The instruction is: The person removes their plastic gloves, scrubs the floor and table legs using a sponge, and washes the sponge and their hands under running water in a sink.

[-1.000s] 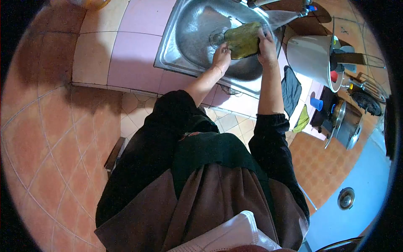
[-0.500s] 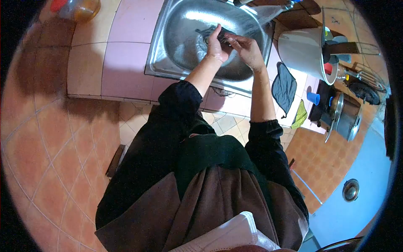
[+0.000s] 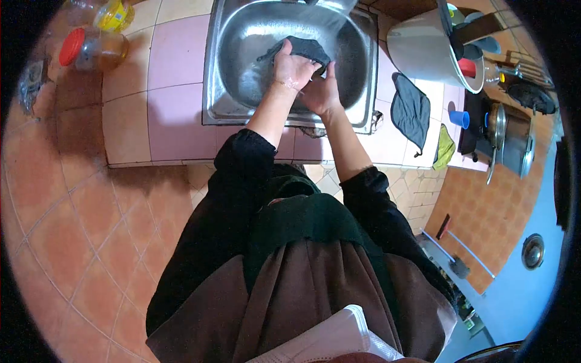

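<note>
Over the steel sink, a wet dark grey cloth, shaped like a face mask, is spread at my hands. My left hand has its thumb up against the cloth's near side and its fingers toward the right; the cloth partly hides behind it. Lower and to the right, my right hand grips the cloth's right corner between thumb and fingers. Water sprays down into the basin just beyond the cloth. Both forearms are wet near the wrists.
Right of the sink lie another dark grey cloth and a yellow-green cloth, near a blue cup. A big white bucket holds kitchenware. A red-lidded jar and a yellow-labelled bottle stand left.
My hands have moved down and left in view, and the dark cloth now shows spread out above them. The view has shifted, bringing more of the left counter's jars into sight.
</note>
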A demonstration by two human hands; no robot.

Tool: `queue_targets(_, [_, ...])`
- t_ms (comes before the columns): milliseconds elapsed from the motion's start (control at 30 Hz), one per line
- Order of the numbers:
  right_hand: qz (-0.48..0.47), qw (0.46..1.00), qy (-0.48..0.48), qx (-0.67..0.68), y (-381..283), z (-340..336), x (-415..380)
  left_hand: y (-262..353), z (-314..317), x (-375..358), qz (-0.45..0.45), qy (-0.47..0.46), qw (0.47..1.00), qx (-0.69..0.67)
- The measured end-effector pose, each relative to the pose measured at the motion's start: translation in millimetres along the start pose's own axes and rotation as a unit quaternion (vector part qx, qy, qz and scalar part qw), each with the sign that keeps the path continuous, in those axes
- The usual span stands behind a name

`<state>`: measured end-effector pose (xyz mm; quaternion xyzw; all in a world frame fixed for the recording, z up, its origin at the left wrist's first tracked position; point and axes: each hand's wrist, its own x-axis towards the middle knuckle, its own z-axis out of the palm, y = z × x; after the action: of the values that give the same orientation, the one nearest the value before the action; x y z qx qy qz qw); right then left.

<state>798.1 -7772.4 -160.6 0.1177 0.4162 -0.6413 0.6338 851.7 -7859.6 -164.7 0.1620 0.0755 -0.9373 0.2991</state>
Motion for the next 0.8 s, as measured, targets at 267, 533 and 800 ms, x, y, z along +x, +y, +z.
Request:
queue_targets(267, [-0.124,0.978,0.023,0.167,3,-16,45,36,-19,-13,0.007,0.029,0.988,0.153])
queue_targets(533, [-0.065,0.968,0.003,0.243,22,-16,63,67,12,-28,0.013,0.103,0.922,0.374])
queue_targets(800, [-0.094,0.982,0.078,0.145,44,-3,64,72,38,-13,0.053,0.149,0.866,0.475])
